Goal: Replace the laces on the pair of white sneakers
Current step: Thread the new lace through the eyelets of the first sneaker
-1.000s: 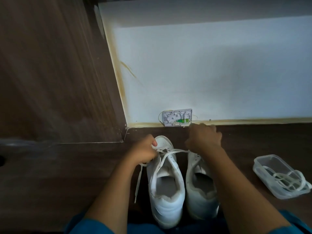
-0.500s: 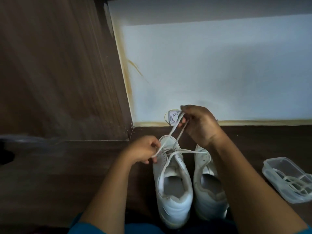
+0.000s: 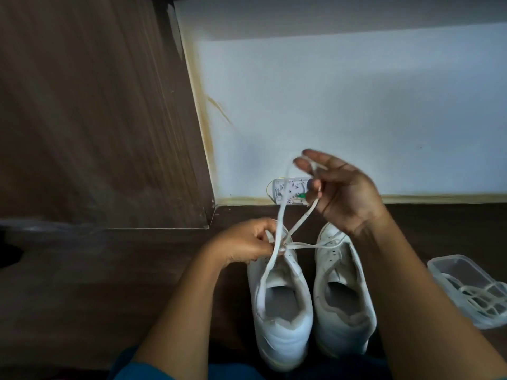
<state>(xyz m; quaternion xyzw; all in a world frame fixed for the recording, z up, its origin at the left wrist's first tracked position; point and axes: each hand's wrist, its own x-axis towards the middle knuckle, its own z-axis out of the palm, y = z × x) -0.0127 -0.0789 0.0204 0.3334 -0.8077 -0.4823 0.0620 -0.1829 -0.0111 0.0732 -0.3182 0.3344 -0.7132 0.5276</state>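
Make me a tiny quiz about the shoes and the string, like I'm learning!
1. True or false: the right hand holds the lace raised in the air.
2. The left hand pinches the lace at which shoe? A) the left sneaker B) the right sneaker C) neither
3. Fill in: the plastic container holds more ____.
Key: 1 true; 2 A; 3 laces.

Your view is dim. The white wall (image 3: 356,111) is brightest, shadowed along its top. Below it the floor (image 3: 82,292) lies dark; left of it the wood panel (image 3: 82,105) smears and bends; before it your right hand (image 3: 343,193) blurs slightly.
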